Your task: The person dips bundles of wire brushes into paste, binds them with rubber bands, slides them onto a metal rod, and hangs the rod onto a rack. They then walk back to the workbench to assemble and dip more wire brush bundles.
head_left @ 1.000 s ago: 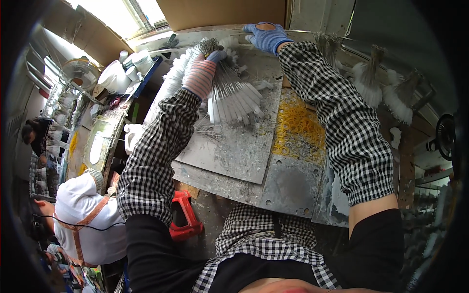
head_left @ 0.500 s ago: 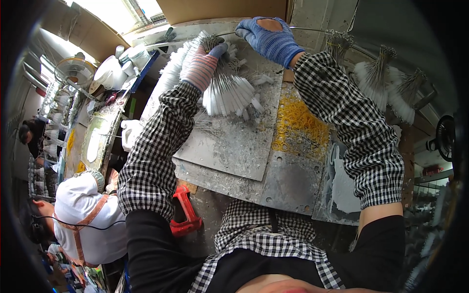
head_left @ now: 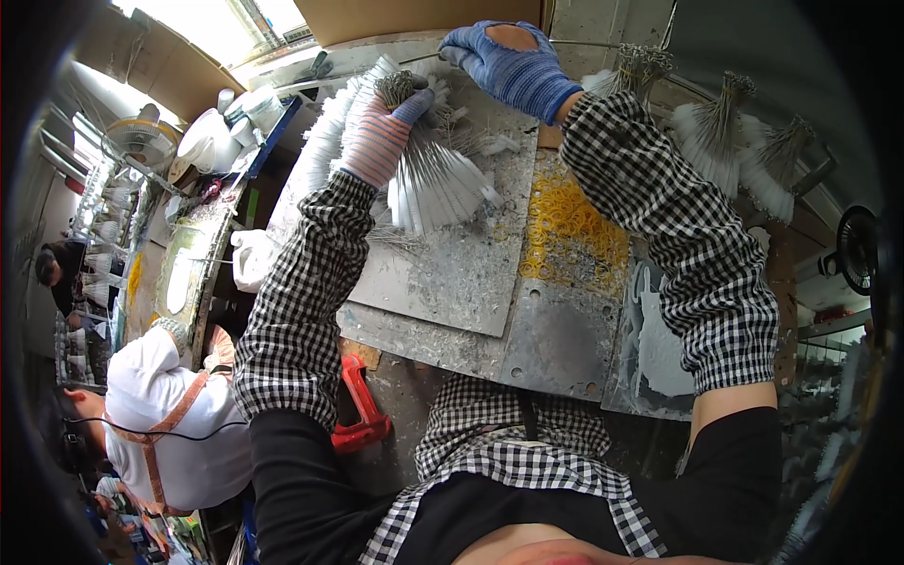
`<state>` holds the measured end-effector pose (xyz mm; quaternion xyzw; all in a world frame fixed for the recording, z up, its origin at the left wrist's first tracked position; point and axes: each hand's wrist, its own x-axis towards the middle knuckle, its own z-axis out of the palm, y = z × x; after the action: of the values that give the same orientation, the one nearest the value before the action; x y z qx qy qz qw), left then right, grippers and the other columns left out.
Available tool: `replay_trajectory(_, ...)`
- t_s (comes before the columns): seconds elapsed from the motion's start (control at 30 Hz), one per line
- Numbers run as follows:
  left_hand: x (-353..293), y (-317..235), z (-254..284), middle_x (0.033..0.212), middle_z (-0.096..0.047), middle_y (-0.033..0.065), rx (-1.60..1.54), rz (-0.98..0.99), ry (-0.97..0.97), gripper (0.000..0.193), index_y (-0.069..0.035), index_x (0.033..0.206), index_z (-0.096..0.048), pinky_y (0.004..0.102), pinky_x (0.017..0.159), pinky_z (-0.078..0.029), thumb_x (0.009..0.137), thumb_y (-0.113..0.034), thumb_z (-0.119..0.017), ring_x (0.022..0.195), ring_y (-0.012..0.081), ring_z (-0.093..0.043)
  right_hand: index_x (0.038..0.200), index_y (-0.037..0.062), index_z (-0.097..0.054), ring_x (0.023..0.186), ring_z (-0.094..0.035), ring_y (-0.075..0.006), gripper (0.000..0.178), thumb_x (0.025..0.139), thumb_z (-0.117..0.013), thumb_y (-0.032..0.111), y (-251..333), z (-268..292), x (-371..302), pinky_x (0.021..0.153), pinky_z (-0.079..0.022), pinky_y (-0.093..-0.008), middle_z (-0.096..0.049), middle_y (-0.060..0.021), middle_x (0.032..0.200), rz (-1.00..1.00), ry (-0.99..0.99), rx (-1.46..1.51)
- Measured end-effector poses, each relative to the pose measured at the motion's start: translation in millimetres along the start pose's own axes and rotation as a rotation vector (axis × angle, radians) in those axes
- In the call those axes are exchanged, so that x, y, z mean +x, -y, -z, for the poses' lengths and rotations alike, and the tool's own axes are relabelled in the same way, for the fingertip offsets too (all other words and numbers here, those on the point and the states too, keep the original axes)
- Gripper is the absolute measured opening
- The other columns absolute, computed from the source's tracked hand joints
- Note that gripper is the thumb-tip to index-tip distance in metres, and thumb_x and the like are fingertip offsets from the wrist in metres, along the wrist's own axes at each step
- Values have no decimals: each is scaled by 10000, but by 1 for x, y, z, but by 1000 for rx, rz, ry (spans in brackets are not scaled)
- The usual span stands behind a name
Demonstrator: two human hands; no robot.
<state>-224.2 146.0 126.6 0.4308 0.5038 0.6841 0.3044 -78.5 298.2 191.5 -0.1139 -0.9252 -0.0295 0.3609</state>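
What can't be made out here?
Head view:
Blue-gloved right hand: its back hides whether it grips the thin metal rod.
White-bristled wire brushes: overlap hides how many the pink-striped-gloved left hand holds.
Yellow looped bands: the black-and-white checked right sleeve hides the pile's upper-right edge.

Co-worker (head_left: pixel 193 438) in white, left; black fan (head_left: pixel 855 250), far right.
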Motion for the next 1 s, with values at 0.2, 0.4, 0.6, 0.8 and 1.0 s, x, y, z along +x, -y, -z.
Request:
replay_trajectory(0.2,5,-6,1,884,-645,47,-30,65,6,220,-31,1076,-624,311,717,-589,965,-214,-676,789,150,-646,1113,207,-759,876,-729,-189,259,937,-628,345,-8,-5,-6,830,-573,-343,-765,-2,1013,32,1,7)
replay_trajectory(0.4,7,-2,0,905,-654,53,16,60,43,205,-34,1063,-626,303,713,-591,953,-193,-695,795,150,-648,1115,211,-760,861,-727,-185,255,937,-633,342,-10,-10,-7,827,-572,-344,-765,-4,1018,26,35,-7)
replay_trajectory(0.6,27,33,-31,993,-699,90,500,-325,-164,286,-34,1202,-634,259,844,-520,954,-170,-682,1006,147,-620,1029,129,-740,815,-712,-293,208,953,-620,281,-18,21,-6,747,-565,-398,-742,-88,908,6,30,-5)
replay_trajectory(0.8,31,-12,-30,896,-653,-28,379,63,-37,191,-77,1139,-641,233,620,-457,973,-169,-652,745,62,-572,867,210,-741,727,-693,-297,135,784,-643,253,-30,2,2,651,-537,-434,-712,-75,787,68,-3,-7)
replay_trajectory(1.0,60,23,-65,813,-616,-24,305,-222,-169,136,-52,1054,-629,227,608,-448,947,-117,-682,689,62,-538,936,182,-737,809,-710,-279,161,836,-628,245,-62,32,-12,679,-547,-447,-723,-70,830,40,200,-91)
